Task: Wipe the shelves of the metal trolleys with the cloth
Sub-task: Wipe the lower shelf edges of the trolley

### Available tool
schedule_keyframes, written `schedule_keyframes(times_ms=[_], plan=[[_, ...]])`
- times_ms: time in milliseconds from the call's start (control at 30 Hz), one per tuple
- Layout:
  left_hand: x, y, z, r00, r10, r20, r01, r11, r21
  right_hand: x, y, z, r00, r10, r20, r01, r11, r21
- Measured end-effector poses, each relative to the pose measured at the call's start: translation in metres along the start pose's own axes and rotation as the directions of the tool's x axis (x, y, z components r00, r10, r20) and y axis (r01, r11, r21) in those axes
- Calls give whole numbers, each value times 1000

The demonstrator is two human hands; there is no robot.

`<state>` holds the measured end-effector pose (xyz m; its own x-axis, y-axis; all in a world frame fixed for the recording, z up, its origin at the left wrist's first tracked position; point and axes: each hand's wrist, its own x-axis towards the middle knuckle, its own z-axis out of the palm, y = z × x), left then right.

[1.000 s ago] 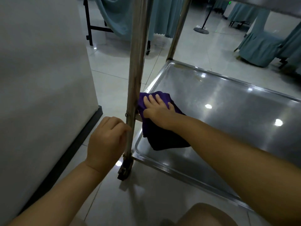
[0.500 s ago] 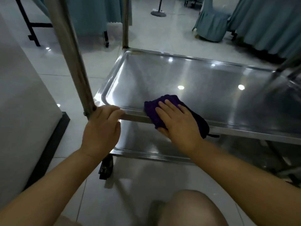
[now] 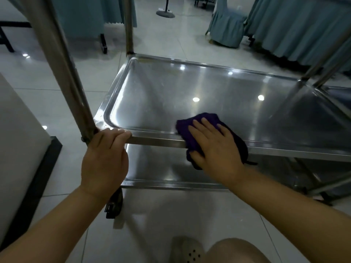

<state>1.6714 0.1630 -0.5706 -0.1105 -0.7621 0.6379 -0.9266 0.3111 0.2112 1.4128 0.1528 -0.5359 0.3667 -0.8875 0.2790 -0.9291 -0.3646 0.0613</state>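
A metal trolley stands in front of me, its middle shelf (image 3: 218,88) shiny and rimmed, with a lower shelf (image 3: 163,168) beneath it. My right hand (image 3: 214,147) presses a dark purple cloth (image 3: 197,122) flat over the middle shelf's near rim, part of the cloth hanging over the front edge. My left hand (image 3: 106,156) is curled around the trolley's near left corner, where the upright post (image 3: 62,59) meets the shelf rim.
A white block with a black base (image 3: 20,141) stands close on the left. Teal-draped chairs and tables (image 3: 284,23) line the back and right. A trolley castor (image 3: 114,204) sits on the tiled floor below my left hand. My knee and a shoe (image 3: 190,251) are at the bottom.
My right hand lifted the cloth from the lower shelf to the middle shelf's near edge, then slid it slightly right. My left hand stayed on the corner post. My view rose.
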Motion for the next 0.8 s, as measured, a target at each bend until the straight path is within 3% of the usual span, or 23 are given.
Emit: schedule_keyframes(times_ms=[100,233,367,533,667,800], plan=[[-3,-1,2,999,-6,-43,4,999,-51,52,-61,3,981,-144,130,133,987,89],[-6,-1,-3,983,-182,-21,173,962,-212,101,-104,9,936,-287,206,267,956,119],[-1,-11,-3,999,-42,10,43,993,-114,96,-77,8,918,-298,262,263,951,161],[-2,-24,9,994,95,59,-102,987,125,59,12,-9,907,-57,417,-36,977,211],[0,-21,11,998,45,-51,-40,995,94,32,89,-18,851,267,452,-339,937,84],[4,-14,10,993,29,-118,-22,998,54,39,99,-14,791,429,437,-480,877,8]])
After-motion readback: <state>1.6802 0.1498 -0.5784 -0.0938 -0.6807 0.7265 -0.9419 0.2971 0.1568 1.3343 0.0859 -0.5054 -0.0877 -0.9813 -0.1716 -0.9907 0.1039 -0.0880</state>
